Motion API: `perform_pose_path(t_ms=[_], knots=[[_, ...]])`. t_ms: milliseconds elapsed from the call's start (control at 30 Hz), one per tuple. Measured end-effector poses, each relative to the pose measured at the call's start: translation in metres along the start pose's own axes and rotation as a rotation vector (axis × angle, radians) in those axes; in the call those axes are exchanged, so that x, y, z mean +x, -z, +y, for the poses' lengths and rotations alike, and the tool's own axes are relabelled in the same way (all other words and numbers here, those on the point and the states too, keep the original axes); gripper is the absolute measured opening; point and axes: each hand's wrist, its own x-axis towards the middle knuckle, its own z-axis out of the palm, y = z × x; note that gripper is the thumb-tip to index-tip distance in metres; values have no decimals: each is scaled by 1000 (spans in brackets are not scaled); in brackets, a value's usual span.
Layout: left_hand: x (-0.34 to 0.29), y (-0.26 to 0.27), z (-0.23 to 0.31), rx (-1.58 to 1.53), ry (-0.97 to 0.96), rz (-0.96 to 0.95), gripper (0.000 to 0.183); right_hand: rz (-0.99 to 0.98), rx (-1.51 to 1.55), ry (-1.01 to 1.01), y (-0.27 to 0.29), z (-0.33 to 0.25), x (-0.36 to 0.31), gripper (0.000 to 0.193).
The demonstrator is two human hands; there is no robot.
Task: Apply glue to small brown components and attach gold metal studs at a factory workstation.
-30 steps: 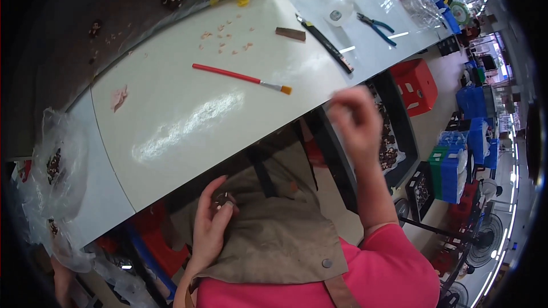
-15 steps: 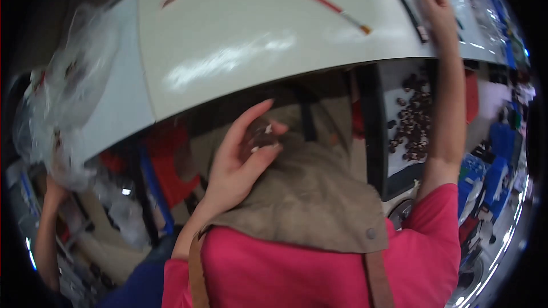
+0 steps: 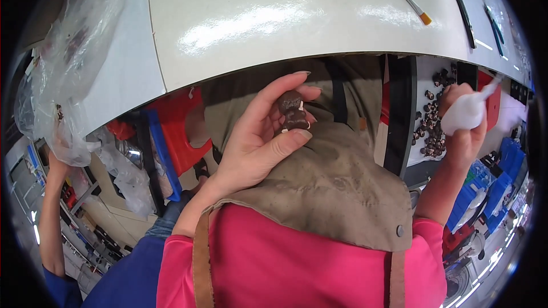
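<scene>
Left grip (image 3: 257, 145) curled round your small figurine (image 3: 293, 115), just short of the surface (image 3: 245, 51); right grip (image 3: 469, 144) clasping a bottle (image 3: 463, 112). Open air between, over your apron (image 3: 337, 194). Figurine dark brown, rounded; bottle white, bulbous, slightly blurred, probably plastic.

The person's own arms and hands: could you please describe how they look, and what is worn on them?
Short, bright pink sleeves leave the forearms bare. The left hand and right hand wear no gloves. The left hand has slim fingers, and no ring or watch shows on it. The right hand is partly hidden, so I cannot tell its details.
</scene>
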Motion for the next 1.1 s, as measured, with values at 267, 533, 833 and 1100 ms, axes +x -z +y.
perform_pose_path(t_ms=[267, 533, 833, 1100], knots=[[-1, -2, -2, -25, 7, -1, 66, -371, -199, 2, -11, -11, 10, 62], [-1, 6, -7, -78, 2, -111, 55, -432, -344, 40, -27, -13, 15, 63], [-1, 5, -7, -56, 32, -89, 54, -496, -421, 120, -32, -15, 18, 54], [-2, 0, -4, -7, 79, -17, 67, -532, -462, 129, -32, -20, 20, 50]])
